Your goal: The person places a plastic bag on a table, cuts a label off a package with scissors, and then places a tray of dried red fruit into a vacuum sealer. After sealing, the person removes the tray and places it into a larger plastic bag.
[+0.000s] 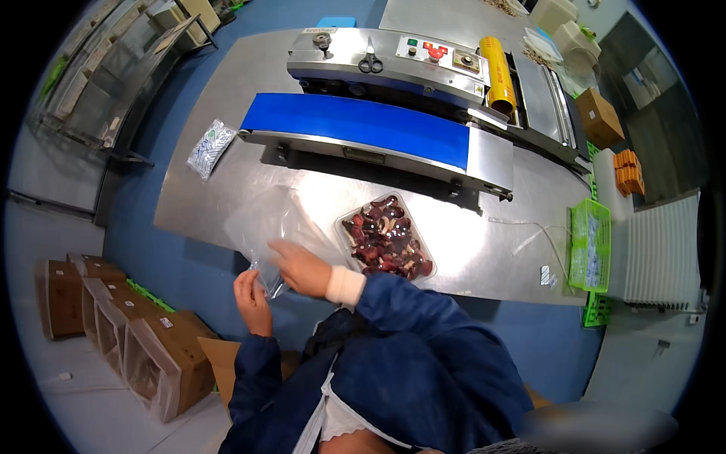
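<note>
A clear plastic bag (pixel 266 221) spreads over the near left edge of the steel table, its near end hanging between my hands. My left hand (pixel 252 301) pinches that near end between thumb and fingers, just off the table edge. Closed on the bag's side is my right hand (pixel 302 270), its fingers pointing left and slightly blurred. To the right of the bag lies a clear tray (pixel 428 248) filled with dark red mushrooms (pixel 386 233) with pale stems; it sits near my right wrist and neither hand touches it.
Behind the tray stands a sealing machine (pixel 386 57) with a blue conveyor belt (pixel 355 125); scissors (pixel 370 59) lie on its top. A packet of small sachets (pixel 211 149) is at the left, a green basket (pixel 590 246) at the right. Cardboard boxes (pixel 170 356) stand lower left.
</note>
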`<state>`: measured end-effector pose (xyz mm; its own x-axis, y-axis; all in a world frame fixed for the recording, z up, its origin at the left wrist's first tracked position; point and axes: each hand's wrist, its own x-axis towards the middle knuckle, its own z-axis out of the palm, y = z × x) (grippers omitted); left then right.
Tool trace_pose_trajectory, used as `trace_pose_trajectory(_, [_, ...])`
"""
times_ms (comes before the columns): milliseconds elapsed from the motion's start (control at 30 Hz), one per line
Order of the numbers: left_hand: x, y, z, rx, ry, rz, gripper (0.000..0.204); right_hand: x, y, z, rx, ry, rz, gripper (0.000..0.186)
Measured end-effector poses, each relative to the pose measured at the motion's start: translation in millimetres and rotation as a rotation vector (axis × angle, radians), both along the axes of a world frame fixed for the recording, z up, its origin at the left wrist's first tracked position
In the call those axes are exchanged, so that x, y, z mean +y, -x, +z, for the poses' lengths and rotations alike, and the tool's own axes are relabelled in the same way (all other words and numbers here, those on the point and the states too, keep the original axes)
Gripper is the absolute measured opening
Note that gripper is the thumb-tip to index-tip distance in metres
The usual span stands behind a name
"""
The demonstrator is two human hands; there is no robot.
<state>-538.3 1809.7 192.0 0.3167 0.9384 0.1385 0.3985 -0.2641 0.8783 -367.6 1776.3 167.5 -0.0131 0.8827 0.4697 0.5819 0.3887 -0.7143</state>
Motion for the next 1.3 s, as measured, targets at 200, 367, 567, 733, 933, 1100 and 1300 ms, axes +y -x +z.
trace_pose_trajectory(200, [17,4,-39,0.019,-0.045,-0.019,0.020,-134,-54,-18,0.320,0.419,-0.205,0.021])
trace_pose_trajectory(367, [23,-10,-49,0.036,-0.056,-0.034,0.020,-259,-67,-114,1.279,0.938,-0.543,0.021])
trace_pose_trajectory(567, [34,-27,-51,0.005,-0.062,-0.020,0.019,-244,-60,-131,1.651,0.632,-0.697,0.019])
trace_pose_trajectory(733, [37,-26,-59,0.009,-0.087,-0.023,0.019,-230,-58,-144,1.720,0.521,-0.830,0.015])
trace_pose_trajectory(933, [36,-32,-43,-0.097,0.038,0.027,0.023,-233,-58,-134,1.340,0.433,-1.003,0.010])
trace_pose_trajectory(1100, [53,-28,-54,0.088,-0.221,0.029,0.026,-252,-87,-74,1.189,0.328,-0.907,0.008])
trace_pose_trajectory(1300, [48,-50,-25,0.079,-0.300,0.044,0.021,-266,-92,-13,1.342,0.410,-0.638,0.023])
